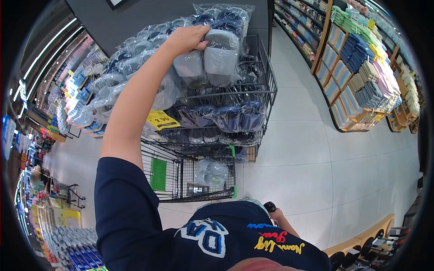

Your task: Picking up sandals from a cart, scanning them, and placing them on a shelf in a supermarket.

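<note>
My left hand (190,38) reaches over a black wire display basket (271,86), with fingers and thumb closed at the upper edge of a grey slipper pair (221,56) in clear plastic. Many more wrapped slippers, grey and navy, are heaped to its left and behind it. Another grey wrapped pair (212,173) lies in a black wire shopping cart (234,179) with green corners, between my body and the display. Low at my right side, my right hand (278,216) holds a small black object (270,206); its kind cannot be told.
Navy wrapped slippers (232,118) fill the lower display tier, beside a yellow price sign (162,120). A wooden shelf of folded towels (359,74) stands to the right across the tiled floor (295,142). At lower right is a wood-edged shelf (359,233); another cart (62,194) stands far left.
</note>
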{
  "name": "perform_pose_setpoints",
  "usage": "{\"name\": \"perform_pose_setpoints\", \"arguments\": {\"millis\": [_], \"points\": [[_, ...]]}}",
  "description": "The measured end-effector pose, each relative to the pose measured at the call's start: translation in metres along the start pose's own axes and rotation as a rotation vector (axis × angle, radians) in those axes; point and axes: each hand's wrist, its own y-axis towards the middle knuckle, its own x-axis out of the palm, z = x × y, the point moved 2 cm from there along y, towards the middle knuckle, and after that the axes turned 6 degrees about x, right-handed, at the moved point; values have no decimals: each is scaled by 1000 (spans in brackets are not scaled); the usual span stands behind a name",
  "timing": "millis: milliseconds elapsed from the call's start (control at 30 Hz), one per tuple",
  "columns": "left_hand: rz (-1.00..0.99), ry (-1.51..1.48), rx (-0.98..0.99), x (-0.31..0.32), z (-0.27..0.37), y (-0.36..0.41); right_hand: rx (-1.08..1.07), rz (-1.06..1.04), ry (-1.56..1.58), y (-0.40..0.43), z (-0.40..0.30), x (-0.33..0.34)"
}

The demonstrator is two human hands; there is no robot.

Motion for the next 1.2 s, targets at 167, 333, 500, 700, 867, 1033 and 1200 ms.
{"name": "perform_pose_setpoints", "arguments": {"millis": [167,333,500,700,867,1033,1200], "points": [[35,92,113,12,-22,10,68,-57,-4,15,19,1],[-79,103,54,11,-23,14,30,-60,8,16,17,-5],[-23,114,36,-11,-8,9,34,-68,48,11,15,-7],[241,-92,326,-105,67,6,53,-54,-153,-20,-7,-19],[291,-622,246,-103,162,-77,65,6,-142,-40,-33,-27],[-97,-1290,-23,13,245,-200,-24,-5,-173,-51,-48,-34],[-198,-1861,-1022,167,355,-354,1,-34,-197,-71,-57,-41]]}}
